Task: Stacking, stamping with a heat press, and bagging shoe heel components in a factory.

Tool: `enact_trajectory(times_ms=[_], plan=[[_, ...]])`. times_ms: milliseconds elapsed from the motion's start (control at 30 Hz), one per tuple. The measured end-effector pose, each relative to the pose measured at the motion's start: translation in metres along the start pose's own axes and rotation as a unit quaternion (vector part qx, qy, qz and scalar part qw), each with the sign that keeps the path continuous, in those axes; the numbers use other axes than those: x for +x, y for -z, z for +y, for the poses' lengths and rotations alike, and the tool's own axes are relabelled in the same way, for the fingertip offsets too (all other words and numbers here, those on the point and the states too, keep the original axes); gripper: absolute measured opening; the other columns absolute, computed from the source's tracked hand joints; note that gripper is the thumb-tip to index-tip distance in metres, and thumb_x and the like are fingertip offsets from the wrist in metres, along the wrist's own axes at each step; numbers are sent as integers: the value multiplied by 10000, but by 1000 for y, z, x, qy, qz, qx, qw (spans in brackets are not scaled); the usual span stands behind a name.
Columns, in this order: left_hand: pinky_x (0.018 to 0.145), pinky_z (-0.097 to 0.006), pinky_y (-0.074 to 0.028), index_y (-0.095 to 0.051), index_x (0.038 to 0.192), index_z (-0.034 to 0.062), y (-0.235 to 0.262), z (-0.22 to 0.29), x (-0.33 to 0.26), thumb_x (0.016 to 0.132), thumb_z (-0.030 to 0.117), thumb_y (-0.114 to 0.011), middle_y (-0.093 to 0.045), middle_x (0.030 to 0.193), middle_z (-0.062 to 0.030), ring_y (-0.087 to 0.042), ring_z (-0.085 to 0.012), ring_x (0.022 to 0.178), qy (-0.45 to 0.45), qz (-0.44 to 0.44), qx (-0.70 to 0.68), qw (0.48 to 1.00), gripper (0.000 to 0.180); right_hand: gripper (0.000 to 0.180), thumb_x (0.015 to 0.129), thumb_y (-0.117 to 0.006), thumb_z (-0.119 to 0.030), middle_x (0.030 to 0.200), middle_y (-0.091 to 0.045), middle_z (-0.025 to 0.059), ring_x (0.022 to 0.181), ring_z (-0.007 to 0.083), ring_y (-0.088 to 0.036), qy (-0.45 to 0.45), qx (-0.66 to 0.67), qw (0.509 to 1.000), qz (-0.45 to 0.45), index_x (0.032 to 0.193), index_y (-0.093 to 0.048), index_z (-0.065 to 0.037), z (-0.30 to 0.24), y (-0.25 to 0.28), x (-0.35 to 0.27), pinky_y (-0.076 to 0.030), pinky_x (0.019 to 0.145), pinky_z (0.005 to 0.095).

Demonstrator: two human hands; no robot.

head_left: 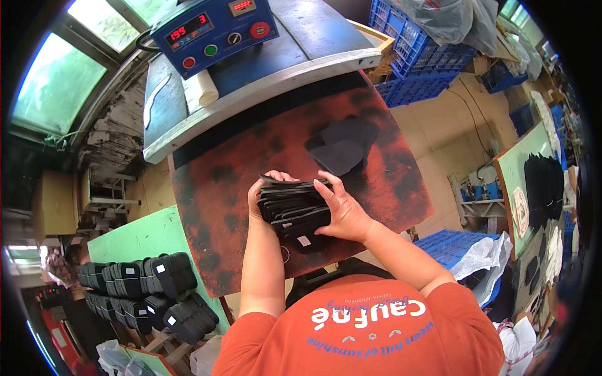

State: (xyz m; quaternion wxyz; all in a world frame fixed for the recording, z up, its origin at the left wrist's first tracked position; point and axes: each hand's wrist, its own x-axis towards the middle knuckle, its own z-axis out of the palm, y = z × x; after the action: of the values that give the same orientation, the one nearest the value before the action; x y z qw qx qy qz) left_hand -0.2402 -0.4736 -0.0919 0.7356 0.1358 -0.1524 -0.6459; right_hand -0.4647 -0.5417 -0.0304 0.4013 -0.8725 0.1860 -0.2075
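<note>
A black stack [291, 210] is gripped between the left hand [256, 195] and right hand [345, 213], over the red counter [219, 216]; whether it rests on the surface is hard to tell. Black pieces [342, 149] lie beyond it, then a blue control box [216, 39]. Black bundles [168, 276] sit on the green counter [147, 230] at left.

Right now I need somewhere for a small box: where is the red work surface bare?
Bare: the red work surface between its left edge and the left hand, also between the right hand and right edge. Crowded: the middle, where both hands hold the black stack, and farther back right, under dark pieces.
</note>
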Motion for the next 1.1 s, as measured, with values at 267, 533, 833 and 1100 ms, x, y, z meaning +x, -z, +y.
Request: enact_trajectory(times_ms=[267, 533, 833, 1100], plan=[[939, -450, -517, -574, 1175, -24, -6, 40, -41, 906, 222, -559, -666, 1038, -205, -631, -343, 1060, -38, 60, 188, 980, 365, 1055, 515, -891, -117, 1324, -381, 162, 1162, 369, -497, 67, -20, 994, -81, 1441, -389, -168, -15, 4, -15, -464, 960, 439], [924, -384, -480, -647, 986, -19, -8, 3, -49, 996, 348, -502, -678, 987, -154, -635, -250, 940, -170, 99, 298, 934, 395, 1039, 524, -896, -259, 1375, -409, 145, 1285, 354, -423, 8, -219, 975, -26, 1439, -404, -225, -35, 11, -29, -368, 1062, 481], [886, -299, -486, -665, 995, -15, -22, -35, -27, 1020, 349, -511, -685, 1003, -81, -628, -173, 936, -121, 31, 390, 912, 396, 1187, 481, -929, -279, 1598, -89, 184, 1467, 450, -85, -33, -91, 995, 37, 1503, -327, -270, -14, 6, -44, -221, 1159, 597], [1111, -346, -337, -304, 1506, 17, -43, -29, -43, 925, 695, -424, -420, 1482, -150, -432, -234, 1345, -85, 40, 380, 920, 901, 1107, 615, -819, -491, 1395, -388, 180, 1362, 357, -337, -132, -280, 951, -18, 1540, -259, -253, -36, 3, -43, -150, 1149, 634]])
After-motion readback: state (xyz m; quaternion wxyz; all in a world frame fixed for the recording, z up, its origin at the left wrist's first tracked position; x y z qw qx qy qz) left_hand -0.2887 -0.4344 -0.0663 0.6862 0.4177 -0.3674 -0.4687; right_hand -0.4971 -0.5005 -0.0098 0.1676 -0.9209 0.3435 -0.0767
